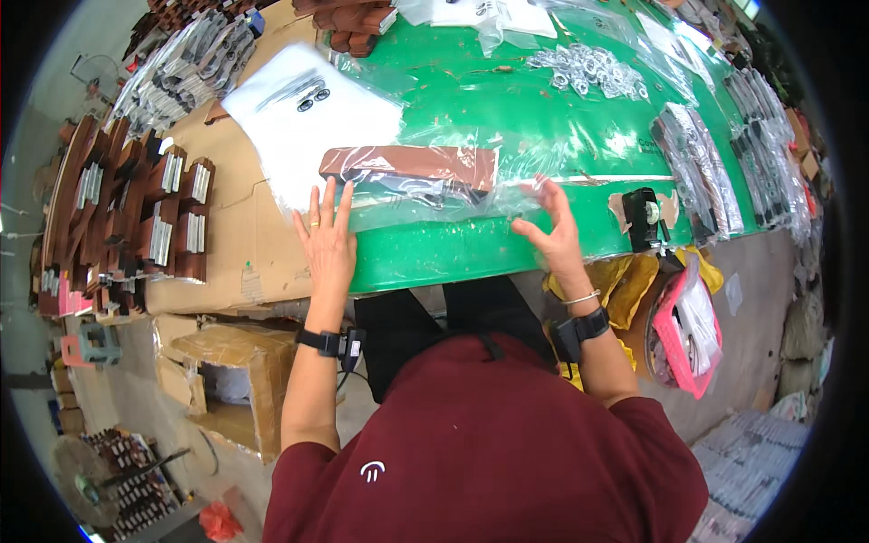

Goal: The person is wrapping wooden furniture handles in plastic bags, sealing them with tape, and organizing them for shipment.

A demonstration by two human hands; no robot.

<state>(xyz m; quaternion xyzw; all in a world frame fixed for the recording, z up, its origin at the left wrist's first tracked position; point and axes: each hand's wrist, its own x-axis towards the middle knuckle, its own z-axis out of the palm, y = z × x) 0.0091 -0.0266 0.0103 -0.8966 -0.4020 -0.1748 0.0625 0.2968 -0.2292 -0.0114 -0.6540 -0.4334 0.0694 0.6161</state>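
A green-topped table (543, 136) fills the middle of a crowded workshop, with a flattened brown cardboard sheet (244, 244) lying beside it on the person's left. Near the table's front edge lies a long brown wooden block inside a clear plastic bag (412, 167). The left hand (326, 240) lies flat on the bag's left end, fingers spread and pressing, gripping nothing. The right hand (552, 226) is at the bag's right end with fingers half curled against the loose film; whether it pinches the plastic I cannot tell.

To do this well, I judge the left palm should keep the bag pinned while the right draws the film taut, so the plastic lies smooth around the block.

Farther back on the table are a heap of small silver metal rings (593, 71) and bundles of dark parts in clear bags (701, 167). A white plastic bag (308, 118) rests on the cardboard, and stacks of brown wooden pieces (136, 217) stand at far left.
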